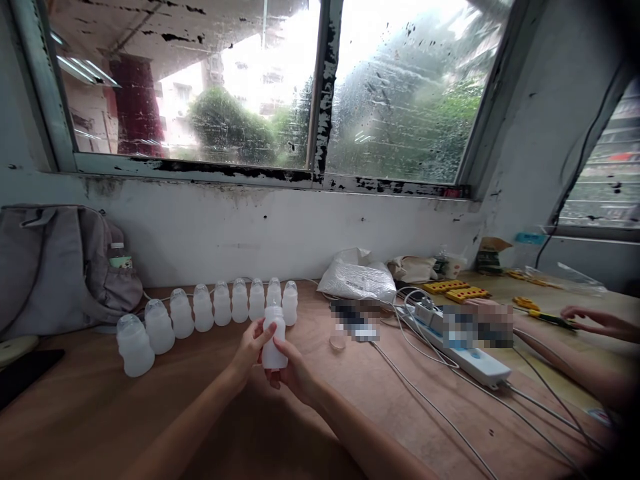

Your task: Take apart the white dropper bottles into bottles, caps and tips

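Note:
I hold a small translucent white bottle (274, 337) upright above the wooden table (100, 413), near its middle. My left hand (249, 350) grips the bottle's left side with the thumb up near its shoulder. My right hand (294, 373) cups its base and right side from below. Just behind stands a curved row of several similar white bottles with clear domed caps (203, 308), running from the left front to the centre back.
A grey bag (55, 267) with a drink bottle in its pocket leans against the wall at left. A white plastic sack (357, 279), a power strip (463, 350) with cables and a small clear cap (338, 341) lie to the right. Another person's hand (595, 321) rests far right.

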The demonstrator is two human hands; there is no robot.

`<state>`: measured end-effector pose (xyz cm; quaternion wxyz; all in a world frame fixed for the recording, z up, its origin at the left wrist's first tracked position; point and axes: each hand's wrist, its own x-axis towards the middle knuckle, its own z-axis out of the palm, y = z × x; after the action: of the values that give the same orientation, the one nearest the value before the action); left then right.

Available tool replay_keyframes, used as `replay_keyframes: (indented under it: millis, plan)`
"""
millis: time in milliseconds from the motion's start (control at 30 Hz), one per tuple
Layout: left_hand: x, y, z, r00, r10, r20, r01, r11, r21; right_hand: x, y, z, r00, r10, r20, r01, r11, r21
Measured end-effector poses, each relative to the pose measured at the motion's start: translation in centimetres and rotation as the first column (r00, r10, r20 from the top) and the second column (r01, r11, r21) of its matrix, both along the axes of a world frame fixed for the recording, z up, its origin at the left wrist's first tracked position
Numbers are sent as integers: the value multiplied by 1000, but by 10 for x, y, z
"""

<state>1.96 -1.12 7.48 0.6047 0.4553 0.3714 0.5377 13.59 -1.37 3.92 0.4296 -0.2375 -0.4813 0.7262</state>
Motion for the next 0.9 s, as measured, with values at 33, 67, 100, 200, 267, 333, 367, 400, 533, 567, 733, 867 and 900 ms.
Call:
replay_keyframes:
  millis: [33, 67, 100, 200, 267, 333, 367, 400, 533, 567, 733, 867, 900]
  plan:
    - [0, 1, -3, 999, -33, -22, 33, 999, -2, 1, 3, 0, 1000, -21, 23, 21, 1000, -3]
    - [1, 2, -6, 998, -47, -35, 47, 999, 1, 3, 6, -1, 998, -34, 51, 34, 999, 3]
    - [1, 4, -10, 998, -45, -39, 45, 999, 6, 5, 10, -3, 995, -47, 90, 45, 999, 23]
    - [1, 9, -20, 998, 49, -25, -48, 998, 28, 12, 21, -8, 923, -251, 293, 185, 954, 235]
    - [0, 13, -27, 992, 122, -35, -119, 990, 76, 21, 27, -9, 729, -551, 407, 298, 790, 536]
    - [-1, 18, -35, 983, 176, -48, -167, 975, 149, 32, 33, -8, 429, -810, 400, 281, 541, 793]
    - [-3, 21, -39, 981, 189, -48, -177, 967, 185, 38, 36, -8, 279, -883, 377, 238, 444, 864]
    - [-4, 23, -43, 981, 190, -48, -176, 960, 217, 44, 39, -7, 138, -923, 361, 201, 382, 902]
    - [-10, 29, -56, 986, 133, -104, -92, 940, 329, 68, 52, -10, -284, -864, 415, 185, 375, 908]
    - [-11, 29, -58, 984, 124, -127, -72, 934, 351, 72, 54, -12, -329, -826, 457, 198, 413, 889]
    - [-16, 31, -66, 972, 101, -211, -11, 919, 394, 80, 61, -23, -237, -794, 561, 156, 539, 828]
    - [-18, 32, -66, 928, 183, -324, -26, 900, 435, 75, 61, -27, 0, -859, 512, 219, 499, 838]
    - [-19, 32, -65, 910, 204, -361, -22, 893, 449, 73, 61, -26, 82, -866, 493, 273, 495, 825]
